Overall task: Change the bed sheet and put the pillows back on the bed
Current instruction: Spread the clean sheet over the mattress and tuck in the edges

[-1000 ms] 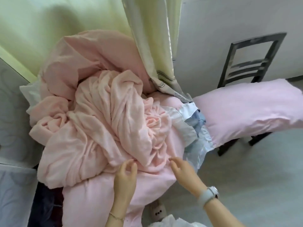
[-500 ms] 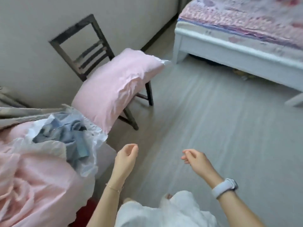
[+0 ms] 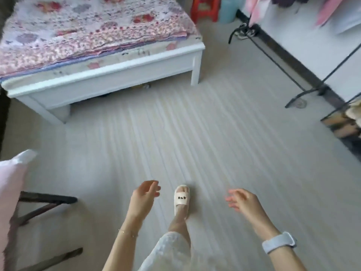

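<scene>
text: none legible; slipper (image 3: pixel 181 198): dark marks, unreadable

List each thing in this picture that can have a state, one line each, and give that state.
left hand: open, fingers relaxed, holds nothing
right hand: open, holds nothing
bed: covered by a floral quilt, no pillows on the part in view
pink pillow: off the bed, at the left edge by the dark chair
slipper: worn on the foot, on the floor

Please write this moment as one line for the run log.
left hand: open, holds nothing | right hand: open, holds nothing | bed: floral cover on, no pillows visible | pink pillow: on chair, left edge
</scene>
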Available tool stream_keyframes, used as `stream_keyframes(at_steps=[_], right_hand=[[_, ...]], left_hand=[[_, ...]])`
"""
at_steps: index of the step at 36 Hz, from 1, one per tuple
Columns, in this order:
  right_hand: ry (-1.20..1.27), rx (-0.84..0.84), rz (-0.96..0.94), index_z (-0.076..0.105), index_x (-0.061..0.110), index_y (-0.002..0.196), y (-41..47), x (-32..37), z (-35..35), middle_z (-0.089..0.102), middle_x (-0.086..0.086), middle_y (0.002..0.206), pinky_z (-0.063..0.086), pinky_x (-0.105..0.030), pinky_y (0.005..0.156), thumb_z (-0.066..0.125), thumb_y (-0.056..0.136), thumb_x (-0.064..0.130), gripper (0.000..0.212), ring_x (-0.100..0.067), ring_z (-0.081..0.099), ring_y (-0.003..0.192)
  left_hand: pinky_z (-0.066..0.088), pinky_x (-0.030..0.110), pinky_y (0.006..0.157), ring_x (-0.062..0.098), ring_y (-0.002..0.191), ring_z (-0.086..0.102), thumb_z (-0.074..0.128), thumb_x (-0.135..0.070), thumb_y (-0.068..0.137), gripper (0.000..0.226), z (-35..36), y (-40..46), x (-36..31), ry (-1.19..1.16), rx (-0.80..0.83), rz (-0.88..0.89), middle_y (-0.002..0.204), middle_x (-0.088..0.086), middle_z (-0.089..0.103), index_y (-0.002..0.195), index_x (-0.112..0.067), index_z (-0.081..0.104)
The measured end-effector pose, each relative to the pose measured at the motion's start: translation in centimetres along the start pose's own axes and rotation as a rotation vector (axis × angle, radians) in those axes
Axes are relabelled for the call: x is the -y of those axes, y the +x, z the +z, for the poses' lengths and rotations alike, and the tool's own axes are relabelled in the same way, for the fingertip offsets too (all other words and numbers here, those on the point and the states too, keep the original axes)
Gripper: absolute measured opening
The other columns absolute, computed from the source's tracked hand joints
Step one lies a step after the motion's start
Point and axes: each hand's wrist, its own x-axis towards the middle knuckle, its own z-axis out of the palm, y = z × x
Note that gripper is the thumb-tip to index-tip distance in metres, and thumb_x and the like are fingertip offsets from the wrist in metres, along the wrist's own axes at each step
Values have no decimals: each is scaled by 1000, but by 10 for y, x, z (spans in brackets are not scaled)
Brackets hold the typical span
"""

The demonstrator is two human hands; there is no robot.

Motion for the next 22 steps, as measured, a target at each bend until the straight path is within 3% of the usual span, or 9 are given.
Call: stream_keyframes(at_steps=[5, 8, 14, 18, 22], right_hand=[[105, -105, 75, 58, 4, 92, 75, 57, -28, 62, -14, 77, 41, -12, 47, 40, 95, 1, 18, -16, 58, 56], [117, -86, 56, 58, 11, 89, 119, 109, -42, 64, -6, 76, 42, -24, 61, 40, 96, 6, 20, -18, 59, 64], [110, -106, -41, 60, 17, 95, 199, 194, -86, 68, -3, 85, 47, -29, 78, 41, 97, 14, 19, -15, 64, 72], [204, -138, -9, 61, 21, 89, 249, 217, -128, 69, -2, 83, 48, -32, 79, 42, 96, 14, 22, -18, 65, 75], [240, -184, 70, 64, 21, 86, 311, 224, -181, 69, -5, 85, 49, -31, 76, 47, 94, 14, 19, -24, 66, 81]], left_hand=[[48, 30, 75, 18, 86, 66, 50, -19, 96, 14, 44, 81, -69, 11, 129, -9, 91, 3, 68, 97, -14, 63], [48, 29, 75, 16, 85, 65, 49, -18, 97, 14, 62, 135, -123, 31, 150, 31, 92, 3, 67, 98, -13, 62], [48, 29, 77, 14, 82, 63, 48, -19, 97, 14, 115, 226, -238, 79, 177, 108, 91, 3, 66, 96, -14, 61], [48, 34, 84, 15, 83, 65, 50, -20, 96, 13, 173, 269, -299, 127, 243, 143, 92, 2, 68, 93, -18, 63], [50, 31, 82, 13, 83, 65, 49, -21, 96, 16, 239, 307, -345, 144, 284, 148, 93, 1, 68, 100, -14, 63]])
